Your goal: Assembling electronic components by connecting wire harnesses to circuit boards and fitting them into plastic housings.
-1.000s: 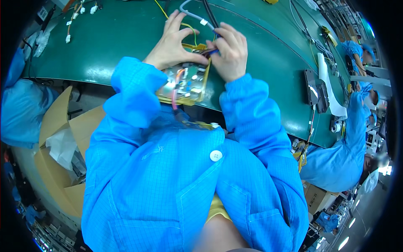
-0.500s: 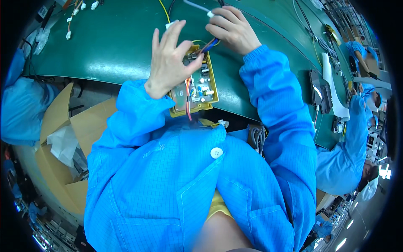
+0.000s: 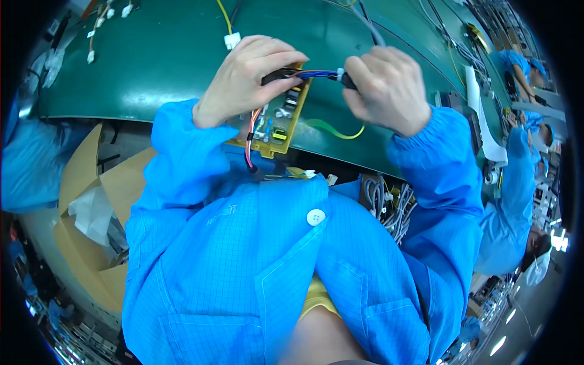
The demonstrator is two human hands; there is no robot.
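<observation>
A circuit board [image 3: 266, 130] in a yellow tray-like frame [image 3: 296, 117] lies at the table's near edge, partly under my left hand [image 3: 246, 76]. That hand's thumb and fingers are closed on a black piece [image 3: 277, 76] at the end of blue and brown wires [image 3: 321, 74]. My right hand [image 3: 389, 88] is wrapped round the grey cable [image 3: 372, 30] where those wires come out of its dark end. The wires stretch straight between both hands. A loose yellow-green wire [image 3: 340, 135] curves below them. Red and white wires [image 3: 251, 135] hang off the board's near side.
A white connector [image 3: 232, 41] on a yellow wire lies beyond my left hand on the green table [image 3: 146, 67]. An open cardboard box [image 3: 79, 243] stands at the left. Coiled grey cables [image 3: 389, 204] sit below the table edge. Co-workers [image 3: 508, 207] are at the right.
My right hand has moved right and nearer, drawing the grey cable with it. The left hand has closed on the black piece. The board has shifted slightly left and nearer.
</observation>
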